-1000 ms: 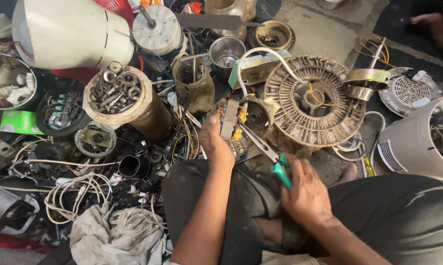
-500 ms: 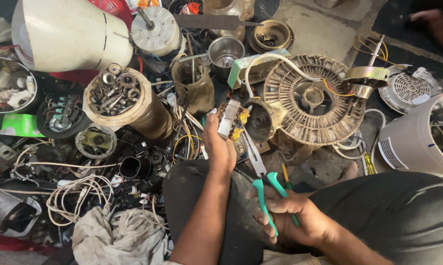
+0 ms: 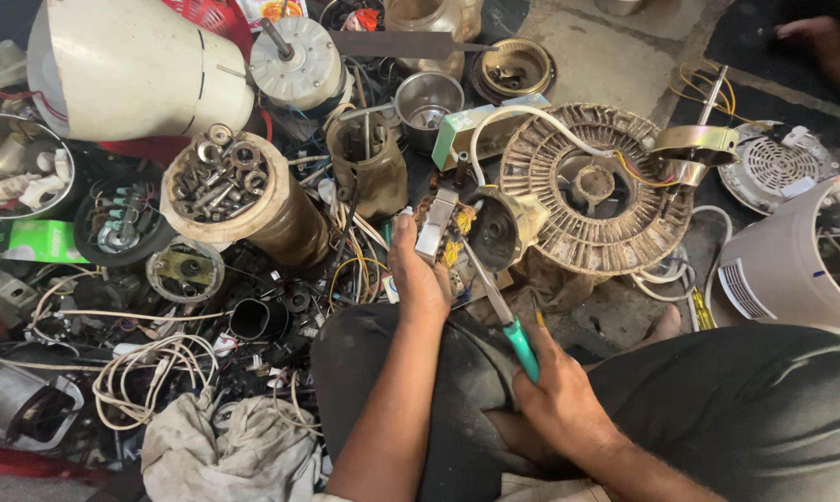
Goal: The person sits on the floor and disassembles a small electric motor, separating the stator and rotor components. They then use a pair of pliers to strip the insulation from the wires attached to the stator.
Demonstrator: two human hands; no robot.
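Your left hand (image 3: 420, 274) is closed around a small grey block (image 3: 436, 225) with yellow wiring, holding it up just left of the big round stator disc (image 3: 595, 186), its long axis running away from you toward the disc. Your right hand (image 3: 555, 400) sits nearer your lap, wrapped tight on the green-handled pliers (image 3: 503, 311), whose length slants up and left so the nose meets that block. Left of the block stands the tin of nuts and washers (image 3: 220, 177).
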